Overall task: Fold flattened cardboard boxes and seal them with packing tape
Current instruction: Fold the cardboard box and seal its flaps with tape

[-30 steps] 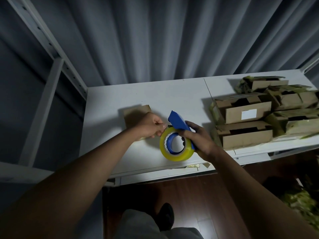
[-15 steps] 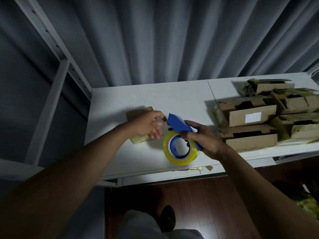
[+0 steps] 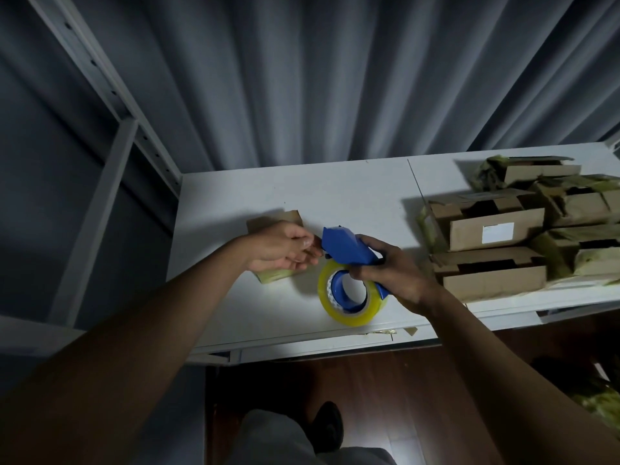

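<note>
A: Right hand (image 3: 396, 273) — wrapped round the handle of the blue tape dispenser (image 3: 349, 250), the yellow tape roll (image 3: 349, 297) hanging under it, close to the front edge of the bench (image 3: 268, 196).

B: And the left hand (image 3: 285, 250)?

A: Fingertips drawn together right at the dispenser's nose, apparently pinching the free end of the tape. The tape itself is too clear to make out, so whether the end is actually caught cannot be told.

B: Where is the box being sealed?

A: A small cardboard box (image 3: 278, 223) lies under the left hand, left of the middle of the bench, mostly hidden by the hand. Its near edge shows a yellowish tape sheen.

B: Anything further out?

A: A pile of finished boxes (image 3: 496, 256) at the right end of the bench, wrapped in tape. Tape scraps (image 3: 385, 331) hang off the front edge.

B: Risks from here?

A: If the tape end slips, it likely snaps back onto the roll and has to be picked loose again. Pulled at a slant, the strip may twist and stick to itself. The box is unweighted — a tug could drag it along the bench.
</note>
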